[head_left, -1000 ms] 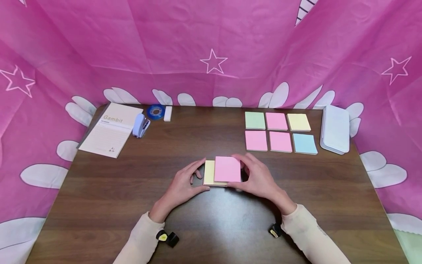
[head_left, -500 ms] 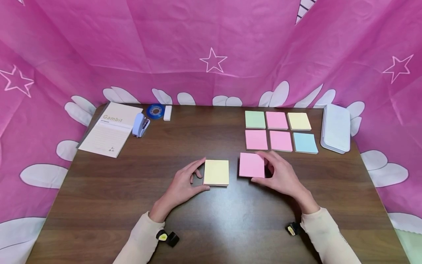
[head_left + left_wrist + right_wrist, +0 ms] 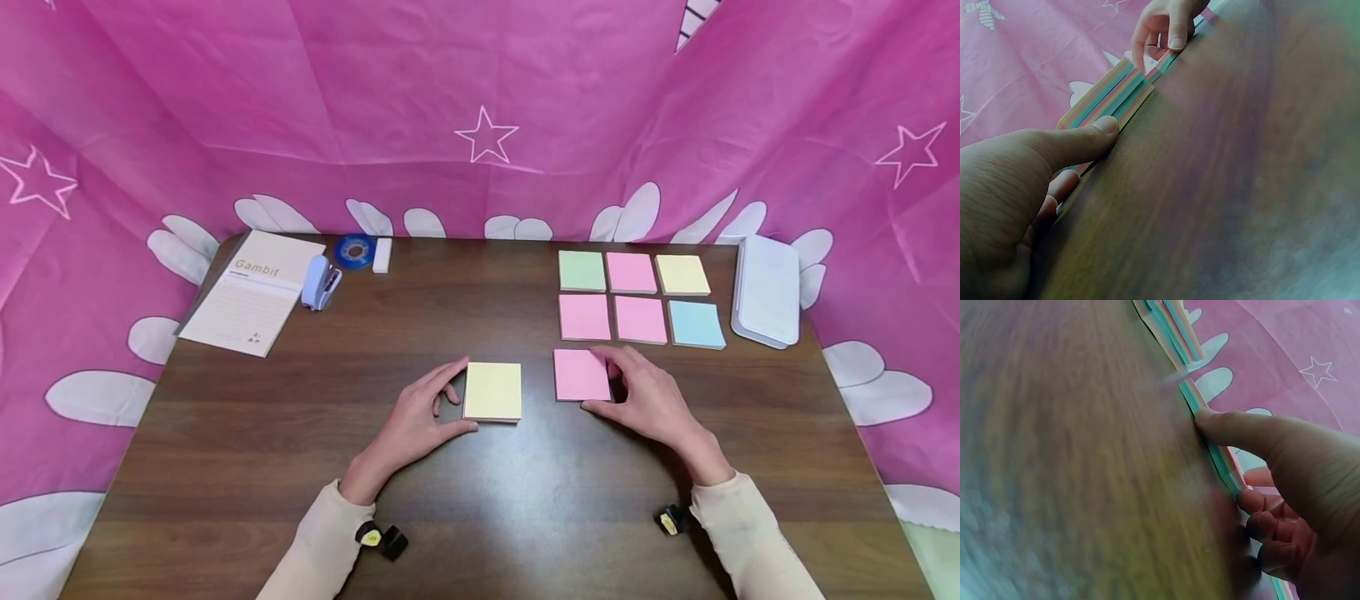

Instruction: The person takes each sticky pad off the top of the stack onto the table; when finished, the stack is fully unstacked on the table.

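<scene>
In the head view my left hand (image 3: 408,423) pinches the near and far edges of a yellow-topped stack of sticky notes (image 3: 492,390) on the table. The left wrist view shows its layers, striped in several colours, with the thumb (image 3: 1088,140) against one side. To the right, my right hand (image 3: 651,404) holds a pink-topped sticky note pad (image 3: 581,375) between thumb and fingers. This pad lies flat on the table, apart from the stack. From the right wrist, the thumb (image 3: 1235,428) presses the pad's striped edge (image 3: 1219,456).
Behind the right hand, two rows of sticky note pads (image 3: 640,319) stand beside a white case (image 3: 767,292). At the back left lie a notebook (image 3: 251,292), a blue stapler (image 3: 321,283), a blue tape roll (image 3: 354,250) and a white eraser (image 3: 382,256). A pink curtain (image 3: 375,108) borders the table.
The right hand has lifted the pink pad off the yellow-topped stack, carried it right and set it down on the table. My left hand has stayed at the stack.
</scene>
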The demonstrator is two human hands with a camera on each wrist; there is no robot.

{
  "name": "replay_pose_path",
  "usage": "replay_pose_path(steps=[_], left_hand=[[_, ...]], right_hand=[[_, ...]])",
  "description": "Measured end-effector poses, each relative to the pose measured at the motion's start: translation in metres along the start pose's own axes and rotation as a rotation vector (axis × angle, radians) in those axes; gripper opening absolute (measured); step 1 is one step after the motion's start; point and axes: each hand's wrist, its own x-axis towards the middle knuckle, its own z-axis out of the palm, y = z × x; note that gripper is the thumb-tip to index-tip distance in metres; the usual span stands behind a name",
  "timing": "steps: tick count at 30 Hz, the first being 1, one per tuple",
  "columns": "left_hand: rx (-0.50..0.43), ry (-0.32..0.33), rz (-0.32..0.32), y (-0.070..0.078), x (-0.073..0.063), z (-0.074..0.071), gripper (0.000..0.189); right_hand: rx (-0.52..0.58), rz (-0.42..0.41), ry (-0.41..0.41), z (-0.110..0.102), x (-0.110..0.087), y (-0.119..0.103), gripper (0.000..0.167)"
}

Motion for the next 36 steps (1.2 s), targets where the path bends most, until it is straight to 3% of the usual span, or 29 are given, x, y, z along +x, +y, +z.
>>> replay_pose_path(steps=[13,20,28,36], left_hand=[[-0.013,-0.012,-0.015,0.002,0.000,0.001,0.098],[-0.017,-0.014,-0.018,0.002,0.001,0.000,0.097],[-0.011,-0.011,-0.014,0.003,0.000,-0.001,0.097],[-0.003,-0.008,-0.008,0.002,0.001,-0.001,0.096]], right_hand=[[-0.001,0.038,-0.017,-0.001,-0.001,0.001,0.083],[-0.012,0.025,0.001,-0.001,-0.002,-0.001,0.093],[-0.027,-0.064,0.111,0.003,0.004,-0.021,0.091],[0.028,-0.138,0.069,0.019,0.011,-0.048,0.089]])
